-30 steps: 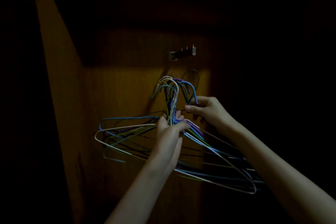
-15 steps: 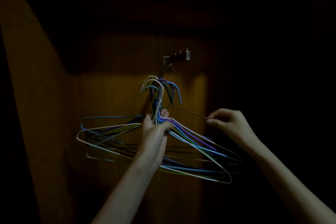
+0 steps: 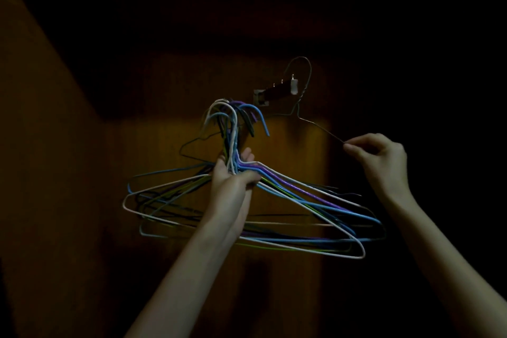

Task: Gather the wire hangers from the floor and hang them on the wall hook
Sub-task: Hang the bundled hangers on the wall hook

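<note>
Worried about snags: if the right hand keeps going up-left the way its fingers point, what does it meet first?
Probably the wall hook rack, following the thin grey wire hanger that the right hand pinches; depth is unclear.

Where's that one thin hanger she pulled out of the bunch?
The thin hanger is up right of centre, its hook looped above the wall hook, its shoulder pinched by the right hand.

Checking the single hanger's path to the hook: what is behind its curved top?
Behind the thin hanger, pinched by the right hand, is the wall hook on dim wood. Whether they touch cannot be told.
</note>
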Available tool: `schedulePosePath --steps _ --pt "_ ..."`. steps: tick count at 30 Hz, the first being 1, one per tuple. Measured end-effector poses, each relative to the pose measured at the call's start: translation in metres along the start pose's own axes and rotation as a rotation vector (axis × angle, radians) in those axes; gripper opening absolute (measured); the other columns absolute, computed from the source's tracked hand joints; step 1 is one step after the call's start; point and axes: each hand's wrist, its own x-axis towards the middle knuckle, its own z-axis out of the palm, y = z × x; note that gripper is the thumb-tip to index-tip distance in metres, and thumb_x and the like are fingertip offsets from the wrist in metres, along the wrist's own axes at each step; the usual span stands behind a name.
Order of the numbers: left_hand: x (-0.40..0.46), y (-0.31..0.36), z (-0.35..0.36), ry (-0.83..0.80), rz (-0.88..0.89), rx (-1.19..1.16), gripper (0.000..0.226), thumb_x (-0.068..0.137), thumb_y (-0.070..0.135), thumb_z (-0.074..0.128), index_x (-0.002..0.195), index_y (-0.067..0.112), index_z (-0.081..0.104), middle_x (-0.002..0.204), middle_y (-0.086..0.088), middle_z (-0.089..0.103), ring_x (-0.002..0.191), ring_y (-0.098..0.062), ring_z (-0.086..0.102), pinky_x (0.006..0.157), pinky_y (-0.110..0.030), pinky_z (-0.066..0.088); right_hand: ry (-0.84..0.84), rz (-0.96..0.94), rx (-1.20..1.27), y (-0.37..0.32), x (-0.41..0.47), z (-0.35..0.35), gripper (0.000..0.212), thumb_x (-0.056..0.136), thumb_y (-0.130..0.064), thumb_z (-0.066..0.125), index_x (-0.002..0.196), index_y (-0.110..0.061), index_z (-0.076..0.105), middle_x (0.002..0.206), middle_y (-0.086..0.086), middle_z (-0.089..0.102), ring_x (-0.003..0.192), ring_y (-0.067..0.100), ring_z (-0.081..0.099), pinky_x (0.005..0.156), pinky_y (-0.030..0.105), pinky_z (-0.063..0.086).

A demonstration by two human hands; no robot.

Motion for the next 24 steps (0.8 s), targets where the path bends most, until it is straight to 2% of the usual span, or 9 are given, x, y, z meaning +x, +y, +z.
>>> schedulePosePath --steps 2,5,7,9,11,13,16,20,24 --pt "0.005 -0.001 0.002 0.009 0.011 0.036 0.075 0.081 -0.030 0.034 0.143 0.011 0.022 0.137 -0.022 0.046 0.128 -0.029 0.045 0.077 -0.028 0.049 -0.014 0.020 -0.012 0.010 0.008 0.015 0.007 0.083 -0.011 0.067 0.089 -0.011 0.071 0.092 0.005 0.064 0.090 0.015 0.057 0.073 0.010 0.037" --pt "0.013 -0.003 0.001 0.011 0.017 0.052 0.080 0.082 -0.029 0.036 0.148 0.010 0.015 0.133 -0.019 0.050 0.118 -0.023 0.051 0.077 -0.028 0.050 -0.045 0.059 -0.011 0.028 0.020 0.036 0.009 0.084 -0.012 0.066 0.090 -0.008 0.071 0.094 0.006 0.063 0.092 0.015 0.056 0.073 0.017 0.037" --pt "0.016 -0.002 0.001 0.000 0.014 0.046 0.081 0.083 -0.027 0.036 0.149 0.012 0.013 0.127 -0.017 0.052 0.113 -0.021 0.054 0.084 -0.029 0.050 -0.073 0.084 0.007 0.040 0.031 0.051 0.009 0.084 -0.012 0.066 0.091 -0.008 0.070 0.095 0.006 0.064 0.094 0.015 0.056 0.079 0.021 0.037" --pt "0.020 -0.001 0.002 0.003 0.015 0.034 0.082 0.083 -0.027 0.037 0.150 0.012 0.011 0.128 -0.017 0.051 0.117 -0.022 0.053 0.093 -0.030 0.046 -0.094 0.104 0.016 0.050 0.043 0.064 0.010 0.084 -0.013 0.066 0.092 -0.008 0.070 0.096 0.006 0.064 0.094 0.014 0.055 0.080 0.023 0.038" --pt "0.026 -0.001 0.002 0.024 0.022 0.030 0.083 0.083 -0.027 0.038 0.151 0.012 0.010 0.133 -0.018 0.049 0.122 -0.024 0.051 0.095 -0.031 0.045 -0.118 0.117 0.023 0.057 0.055 0.078 0.010 0.083 -0.013 0.067 0.091 -0.008 0.070 0.095 0.004 0.063 0.093 0.013 0.054 0.080 0.024 0.038" --pt "0.032 0.000 0.002 0.022 0.032 0.039 0.082 0.082 -0.027 0.039 0.150 0.011 0.013 0.130 -0.016 0.051 0.119 -0.022 0.052 0.089 -0.028 0.049 -0.151 0.131 0.042 0.064 0.066 0.092 0.007 0.083 -0.013 0.067 0.088 -0.009 0.070 0.092 0.003 0.063 0.090 0.012 0.054 0.078 0.024 0.038" --pt "0.038 0.000 0.001 0.021 0.063 0.056 0.077 0.083 -0.025 0.040 0.149 0.009 0.019 0.113 -0.010 0.056 0.109 -0.019 0.056 0.077 -0.021 0.054 -0.175 0.162 0.058 0.074 0.079 0.113 0.003 0.082 -0.014 0.069 0.084 -0.014 0.068 0.095 0.005 0.066 0.091 0.015 0.057 0.078 0.027 0.043" --pt "0.046 0.000 0.000 0.037 0.083 0.085 0.075 0.083 -0.025 0.041 0.148 0.009 0.021 0.122 -0.012 0.053 0.114 -0.021 0.054 0.077 -0.024 0.053 -0.225 0.177 0.021 0.089 0.092 0.134 0.007 0.083 -0.013 0.067 0.089 -0.010 0.070 0.102 0.008 0.067 0.098 0.020 0.059 0.085 0.032 0.046" --pt "0.050 -0.001 0.000 0.055 0.101 0.095 0.074 0.083 -0.026 0.040 0.147 0.009 0.024 0.127 -0.014 0.052 0.112 -0.020 0.055 0.079 -0.026 0.051 -0.271 0.232 0.015 0.100 0.096 0.147 0.008 0.084 -0.012 0.065 0.091 -0.009 0.069 0.102 0.010 0.067 0.095 0.021 0.061 0.080 0.033 0.048"
